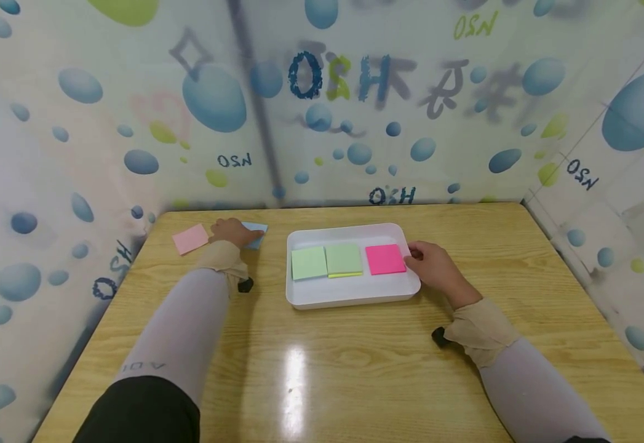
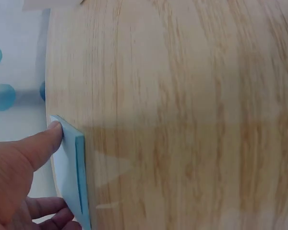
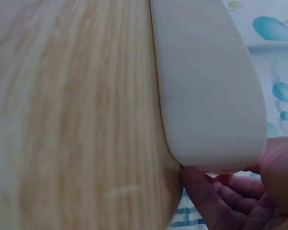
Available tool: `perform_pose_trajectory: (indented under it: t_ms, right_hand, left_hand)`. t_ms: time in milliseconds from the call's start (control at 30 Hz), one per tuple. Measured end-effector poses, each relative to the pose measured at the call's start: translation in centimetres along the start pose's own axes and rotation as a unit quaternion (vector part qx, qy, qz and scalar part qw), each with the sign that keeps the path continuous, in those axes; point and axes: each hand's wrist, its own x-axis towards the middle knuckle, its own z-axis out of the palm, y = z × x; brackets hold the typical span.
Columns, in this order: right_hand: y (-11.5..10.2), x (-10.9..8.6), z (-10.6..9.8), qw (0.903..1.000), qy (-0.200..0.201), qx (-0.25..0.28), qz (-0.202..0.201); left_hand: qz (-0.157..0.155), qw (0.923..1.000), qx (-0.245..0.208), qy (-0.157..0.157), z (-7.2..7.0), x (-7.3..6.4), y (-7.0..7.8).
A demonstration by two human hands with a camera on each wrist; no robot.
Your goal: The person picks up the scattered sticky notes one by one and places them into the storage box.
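At the table's far left, my left hand (image 1: 232, 232) holds a light blue sticky note pad (image 1: 255, 235) lying on the wood. In the left wrist view the thumb presses one edge of this pad (image 2: 69, 165) and the curled fingers lie at another. A white tray (image 1: 349, 296) stands near the middle, with two light green pads (image 1: 308, 263) (image 1: 344, 259) side by side and a bright pink pad (image 1: 385, 259) inside. My right hand (image 1: 435, 264) grips the tray's right end. The right wrist view shows the tray's outer wall (image 3: 211, 96) between the thumb and fingers.
Left of my left hand lies a pale pink pad (image 1: 190, 239). The wooden table (image 1: 344, 369) meets a wall covering (image 1: 322, 166) printed with blue and green bubbles at its far edge. A yellow edge shows under the right-hand green pad.
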Motion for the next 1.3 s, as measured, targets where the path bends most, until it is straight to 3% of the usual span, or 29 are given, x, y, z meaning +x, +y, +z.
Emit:
perform_pose_trajectory:
  t_ms: [267, 500, 867, 1300]
  right_hand:
    - [0.0, 0.1, 0.0, 1.0000, 0.000, 0.004, 0.006]
    - [-0.1, 0.2, 0.0, 1.0000, -0.002, 0.007, 0.005]
    - [0.0, 0.3, 0.0, 0.9999, -0.004, 0.011, 0.008]
    - [0.0, 0.1, -0.1, 0.9999, -0.007, 0.012, 0.009]
  left_hand:
    - [0.007, 0.9998, 0.008, -0.019, -1.4, -1.9, 1.0]
    - [0.008, 0.9993, 0.034, -0.014, -1.2, -1.6, 0.9]
    - [0.016, 0.9983, -0.057, 0.005, -0.2, -1.0, -0.1]
    - [0.055, 0.9872, -0.143, 0.044, 0.0, -1.2, -1.5]
